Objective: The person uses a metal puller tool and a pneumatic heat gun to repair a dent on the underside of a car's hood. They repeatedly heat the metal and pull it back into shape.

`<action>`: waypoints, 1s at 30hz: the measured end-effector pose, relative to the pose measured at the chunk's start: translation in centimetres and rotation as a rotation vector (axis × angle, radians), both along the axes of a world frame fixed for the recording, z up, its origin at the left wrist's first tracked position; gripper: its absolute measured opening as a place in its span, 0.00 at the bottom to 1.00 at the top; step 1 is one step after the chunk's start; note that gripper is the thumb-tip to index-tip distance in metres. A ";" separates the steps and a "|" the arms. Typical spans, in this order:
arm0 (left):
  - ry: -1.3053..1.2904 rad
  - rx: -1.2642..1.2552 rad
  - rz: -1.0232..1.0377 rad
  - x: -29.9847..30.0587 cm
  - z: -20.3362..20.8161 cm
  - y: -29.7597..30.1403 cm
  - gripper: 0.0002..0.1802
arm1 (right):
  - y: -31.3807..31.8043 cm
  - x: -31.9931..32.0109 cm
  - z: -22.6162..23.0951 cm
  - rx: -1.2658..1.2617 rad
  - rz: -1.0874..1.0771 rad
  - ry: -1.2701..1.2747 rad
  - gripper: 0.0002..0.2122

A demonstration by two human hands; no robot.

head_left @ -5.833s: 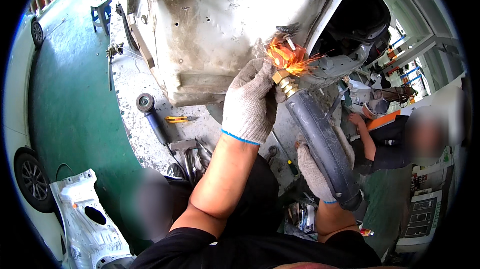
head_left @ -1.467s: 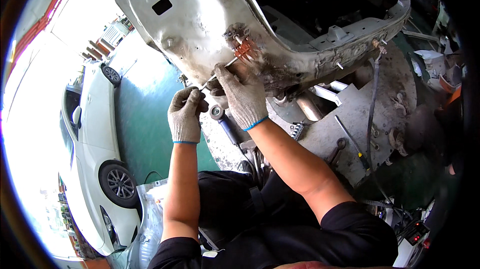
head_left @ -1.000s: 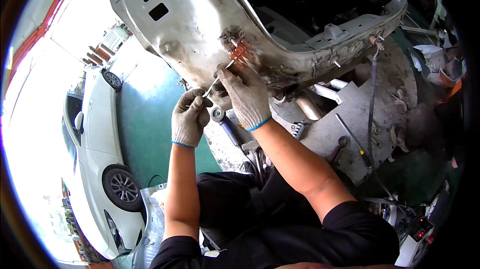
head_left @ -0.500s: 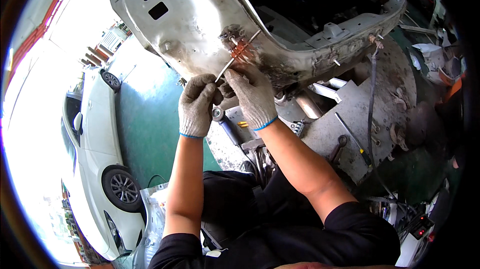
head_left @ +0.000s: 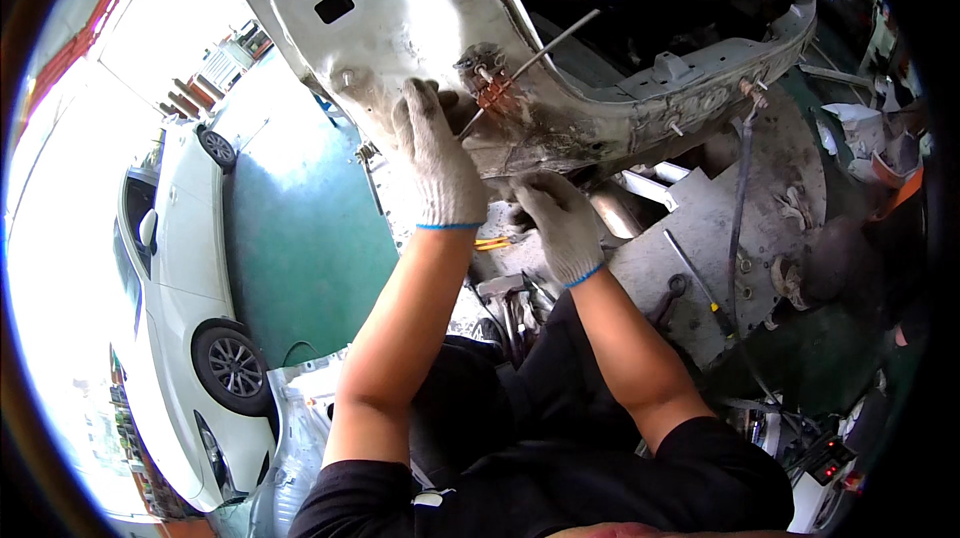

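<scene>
A thin metal rod (head_left: 560, 40) runs slantwise through small pins on a rust-brown, scorched patch (head_left: 495, 94) of the bare white car body panel (head_left: 400, 8). My left hand (head_left: 440, 163), in a knitted work glove with a blue cuff, is at the rod's lower end. Its fingers curl toward the rod, partly hidden behind the glove. Below the panel's edge, apart from the rod, my right hand (head_left: 562, 226) wears a matching glove. Those fingers are bent inward, and whatever they may hold is hidden.
Beneath the panel lies a grey metal platform (head_left: 690, 288) with a yellow-and-black handled tool (head_left: 722, 320), a wrench (head_left: 670, 300) and yellow-handled pliers (head_left: 492, 243). A cable (head_left: 742, 178) hangs from a clamp (head_left: 752, 91) on the sill. A white car (head_left: 185, 268) stands left.
The rod has slid up and to the right through the pins, so more projects beyond them. My left hand has risen; my right hand has left the rod, moving down and right.
</scene>
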State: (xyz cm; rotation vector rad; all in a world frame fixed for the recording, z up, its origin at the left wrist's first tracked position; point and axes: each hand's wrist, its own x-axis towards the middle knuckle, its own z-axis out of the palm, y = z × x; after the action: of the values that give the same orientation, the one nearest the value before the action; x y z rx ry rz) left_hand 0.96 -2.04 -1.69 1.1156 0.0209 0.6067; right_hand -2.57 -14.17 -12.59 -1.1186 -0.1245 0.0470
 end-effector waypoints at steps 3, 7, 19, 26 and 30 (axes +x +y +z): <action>-0.046 0.093 0.183 0.1 2.9 -2.9 0.35 | -2.7 -0.8 -3.4 0.043 -0.059 0.095 0.08; 0.033 -0.054 0.091 1.7 0.4 0.1 0.41 | -7.0 -2.8 -7.7 -0.027 -0.152 0.235 0.08; -0.029 0.437 -0.043 -2.2 -0.3 1.2 0.18 | -18.0 -8.3 -17.6 -0.286 -0.459 0.570 0.09; 0.039 0.329 -0.117 -5.3 -2.0 6.1 0.13 | -14.9 -7.0 -11.2 -0.291 -0.373 0.308 0.07; 0.124 -0.007 -0.079 -10.3 -6.9 10.7 0.12 | -12.7 -5.2 -6.6 -0.507 -0.323 -0.206 0.07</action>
State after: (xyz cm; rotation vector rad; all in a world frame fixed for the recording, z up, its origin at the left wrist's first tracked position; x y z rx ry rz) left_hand -9.34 8.66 -8.57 1.1409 0.0855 0.4664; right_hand -7.82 -26.87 -19.21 -1.6368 -0.1170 -0.3429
